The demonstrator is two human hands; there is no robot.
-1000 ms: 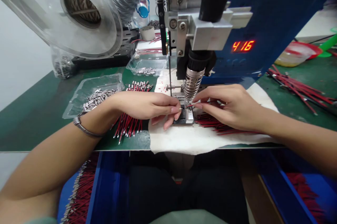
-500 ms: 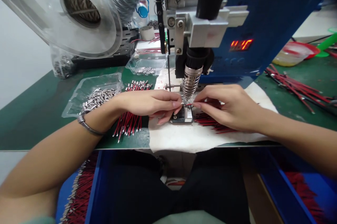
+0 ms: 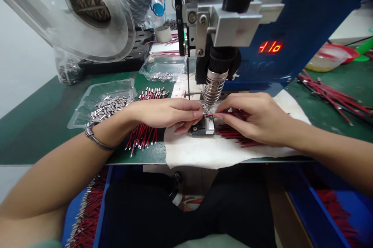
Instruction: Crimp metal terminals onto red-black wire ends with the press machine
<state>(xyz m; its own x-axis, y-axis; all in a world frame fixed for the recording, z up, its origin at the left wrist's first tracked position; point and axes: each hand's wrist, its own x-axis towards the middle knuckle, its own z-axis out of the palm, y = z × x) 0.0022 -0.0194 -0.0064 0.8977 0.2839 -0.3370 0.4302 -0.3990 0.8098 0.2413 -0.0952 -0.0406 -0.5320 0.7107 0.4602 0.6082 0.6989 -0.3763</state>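
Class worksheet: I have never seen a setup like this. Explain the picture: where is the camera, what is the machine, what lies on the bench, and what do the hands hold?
The camera sits on the person's head and looks down at their bare hands. Ahead stands a blue machine with a red number display and a ribbed metal tip pointing down at a small metal block. Right under that tip the right hand pinches a thin red wire, and the fingertips of the left hand meet it there; what they grip is too small to tell. On the green bench lie a white cloth, a pile of red wires with metal ends, more red wires beneath the right hand, and a clear tray of small metal sleeves.
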